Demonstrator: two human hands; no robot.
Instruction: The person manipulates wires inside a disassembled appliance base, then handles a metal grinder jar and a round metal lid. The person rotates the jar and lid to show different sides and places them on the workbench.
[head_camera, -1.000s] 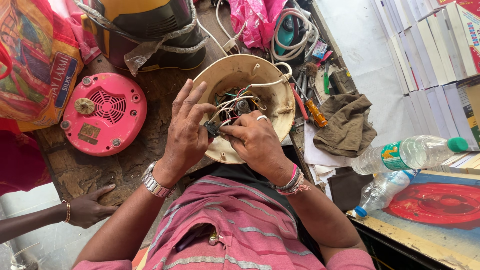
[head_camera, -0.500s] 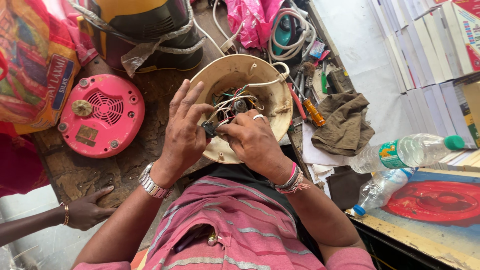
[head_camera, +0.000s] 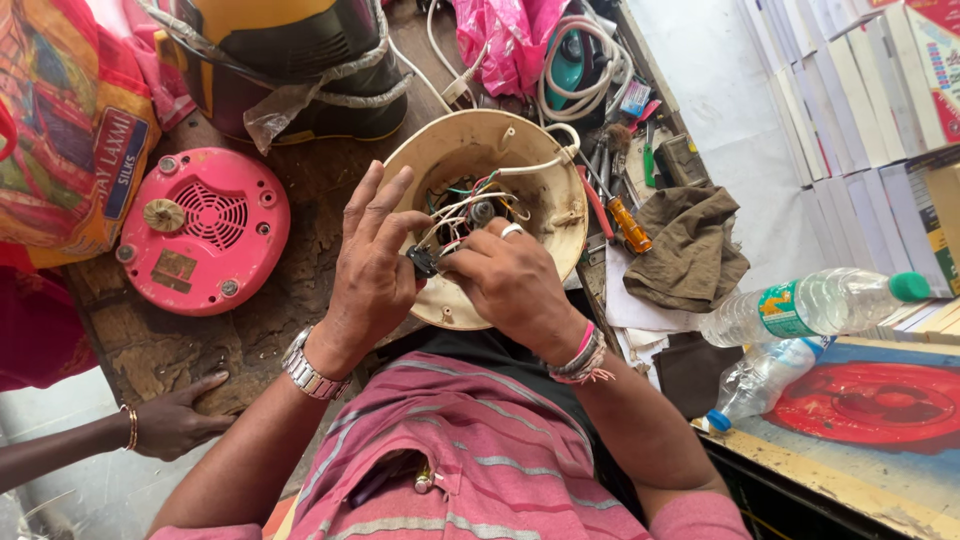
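A round cream plastic appliance housing (head_camera: 545, 165) lies open side up on the worn wooden bench, with coloured wires (head_camera: 470, 200) and a small motor part inside. My left hand (head_camera: 370, 275) and my right hand (head_camera: 505, 280) meet at its near rim. Between their fingertips they pinch a small black connector (head_camera: 422, 260) tied to the wires. My left wrist carries a metal watch, my right wrist several thread bands and a ring on one finger.
A pink round vented cover (head_camera: 205, 240) lies to the left. Another person's hand (head_camera: 180, 420) rests on the bench edge at lower left. An orange-handled screwdriver (head_camera: 625, 222), an olive rag (head_camera: 690, 245), two plastic bottles (head_camera: 810, 305) and stacked boxes lie to the right.
Both hands stay on the small black connector at the housing's rim; the fingers shift only slightly. The other person's hand has not moved.
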